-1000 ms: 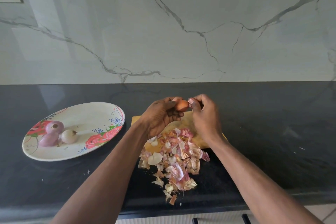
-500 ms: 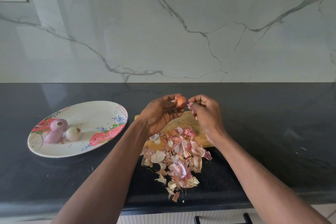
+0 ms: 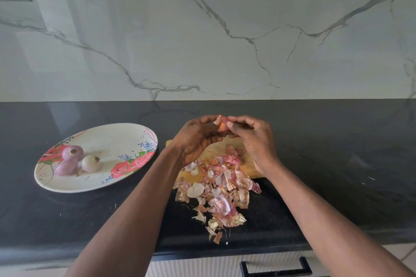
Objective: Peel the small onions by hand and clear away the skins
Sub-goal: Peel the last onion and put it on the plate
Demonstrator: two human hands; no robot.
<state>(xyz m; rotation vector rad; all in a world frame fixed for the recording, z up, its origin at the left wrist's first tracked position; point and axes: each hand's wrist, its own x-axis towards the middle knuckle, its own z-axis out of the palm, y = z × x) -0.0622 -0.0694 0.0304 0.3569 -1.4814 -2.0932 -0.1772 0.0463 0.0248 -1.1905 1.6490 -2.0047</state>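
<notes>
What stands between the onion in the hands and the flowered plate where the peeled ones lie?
Nothing visible. The onion is held by the left hand and right hand; only bare dark counter separates it from the plate.

Soft, even daylight; sharp at centre, bent at the edges.
Pale sheen on the wall (image 3: 225,29) at upper left and a grey glare patch on the dark tabletop (image 3: 337,153) at far left. Faint shadow under the plate (image 3: 94,135) rim and beneath the arms. Wide-angle bowing of the tabletop's far edge. Slight softness on forearms near the bottom corners. No motion blur around the skins (image 3: 220,186).
</notes>
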